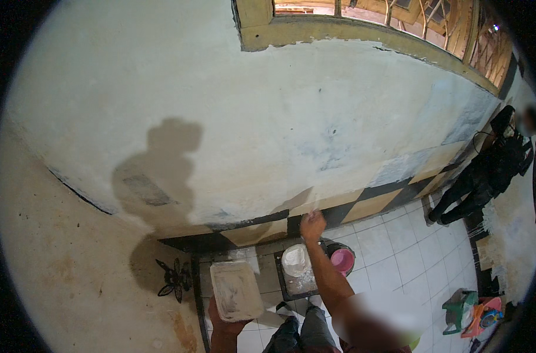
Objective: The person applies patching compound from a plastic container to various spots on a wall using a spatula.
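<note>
My left hand (222,320) grips a shallow rectangular beige container (235,289) smeared inside with greyish-white residue. My right hand (312,225) is closed on a thin pale tool (315,200), hard to make out, raised near the painted wall (256,147) by its black-and-beige checkered band (368,206). Below my right forearm, a white container (293,260) with white material stands on a black tray (288,289), beside a dark bucket (347,270) with a pink dipper (340,259).
A person in dark clothes (480,170) stands against the right wall. Green (456,312) and red (480,317) plastic items stand on the tiled floor (397,259) at lower right. A black butterfly-like shape (175,276) is at lower left. A yellow-framed window (362,29) is above.
</note>
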### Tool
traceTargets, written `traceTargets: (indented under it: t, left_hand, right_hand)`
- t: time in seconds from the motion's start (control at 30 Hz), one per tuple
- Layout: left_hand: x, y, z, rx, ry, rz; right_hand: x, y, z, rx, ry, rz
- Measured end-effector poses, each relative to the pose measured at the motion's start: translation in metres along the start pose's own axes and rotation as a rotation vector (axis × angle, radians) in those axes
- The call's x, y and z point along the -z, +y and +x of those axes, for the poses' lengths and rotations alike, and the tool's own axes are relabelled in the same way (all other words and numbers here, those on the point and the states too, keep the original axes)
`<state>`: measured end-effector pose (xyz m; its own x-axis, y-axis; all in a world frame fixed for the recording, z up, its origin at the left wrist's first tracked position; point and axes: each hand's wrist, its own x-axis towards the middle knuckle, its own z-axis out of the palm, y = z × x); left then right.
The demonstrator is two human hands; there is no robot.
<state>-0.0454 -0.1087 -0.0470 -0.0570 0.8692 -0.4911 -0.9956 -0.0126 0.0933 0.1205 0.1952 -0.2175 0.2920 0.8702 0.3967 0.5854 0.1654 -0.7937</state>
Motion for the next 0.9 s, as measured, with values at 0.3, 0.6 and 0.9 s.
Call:
traceTargets:
  t: [0.3, 0.6, 0.9]
  left_hand:
    - [0.015, -0.007, 0.004, -0.085, -0.001, 0.228]
    - [0.013, -0.002, 0.007, -0.028, 0.09, 0.092]
    - [0.003, -0.007, -0.004, -0.078, 0.037, 0.018]
  right_hand:
    - [-0.066, -0.075, 0.007, 0.127, -0.293, 0.198]
    - [0.002, -0.054, -0.004, 0.182, -0.179, 0.028]
    - [-0.074, -0.102, 0.018, 0.482, -0.217, 0.232]
